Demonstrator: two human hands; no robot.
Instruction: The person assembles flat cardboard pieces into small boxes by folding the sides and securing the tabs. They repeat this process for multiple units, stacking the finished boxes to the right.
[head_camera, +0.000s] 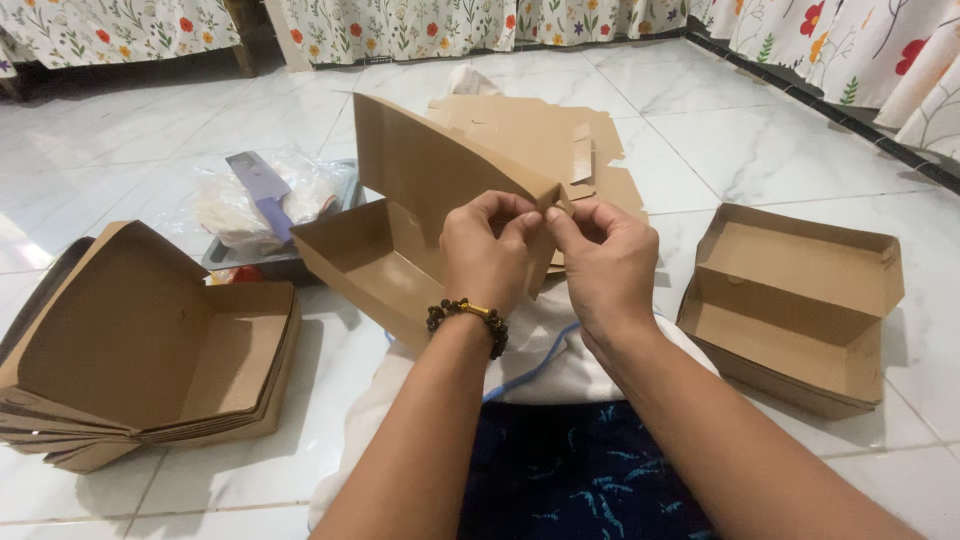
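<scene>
We see both hands working at one corner of a brown cardboard box, which is held above the lap, over a white cloth, with its lid flap raised and tilted away from us. The left hand is closed in a pinch on the box's near right corner, thumb and fingertips pressed on the card edge; a dark beaded bracelet sits on that wrist. The right hand is likewise closed, fingers curled and pinching the same corner from the other side. The fingertips of the two hands touch or nearly touch; we cannot tell which.

On the white tiled floor, to the left, lies a stack of nested boxes, lids open. To the right, well apart from the hands, stands a single folded box with its lid up. Behind the held box lies a pile of flat, unfolded cardboard blanks. Left of that, a dark tray carries a clear plastic bag and a purple flat object; its kind is unclear. Flower-print curtains hang along the far edge.
</scene>
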